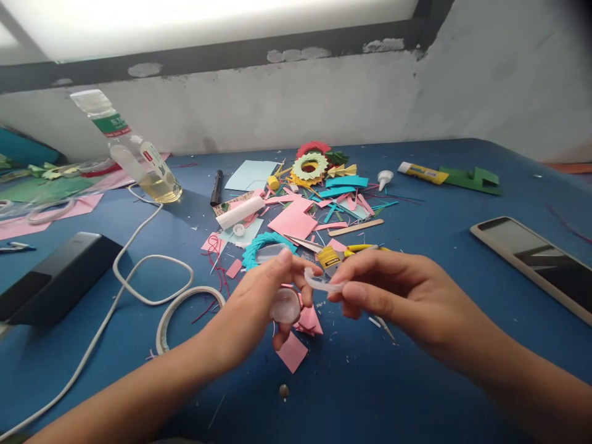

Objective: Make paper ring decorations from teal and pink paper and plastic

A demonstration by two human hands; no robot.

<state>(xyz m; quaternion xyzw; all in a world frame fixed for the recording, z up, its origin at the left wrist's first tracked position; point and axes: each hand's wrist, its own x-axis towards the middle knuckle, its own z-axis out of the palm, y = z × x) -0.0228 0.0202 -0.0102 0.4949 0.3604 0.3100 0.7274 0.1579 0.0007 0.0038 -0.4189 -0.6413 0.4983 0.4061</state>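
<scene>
My left hand (266, 283) is curled around a small clear plastic container, whose round end (285, 306) faces me below the fingers. Its rest is hidden by the hand. Between the thumb and fingers of my right hand (398, 290) is a curved, translucent white strip (319, 283). The strip's far end reaches my left fingertips. Just behind my hands lie a ring of folded blue paper (252, 251) and scissors, with a yellow label (329, 259) near their blades. Pink paper pieces (292, 353) are under my left hand.
A tilted bottle of yellowish liquid (157, 185), a white cable (134, 228), a dark box (69, 277) and a tape roll (164, 320) stand left. Paper scraps (293, 219) cover the middle. A glue stick (423, 173) and a phone (531, 259) lie right.
</scene>
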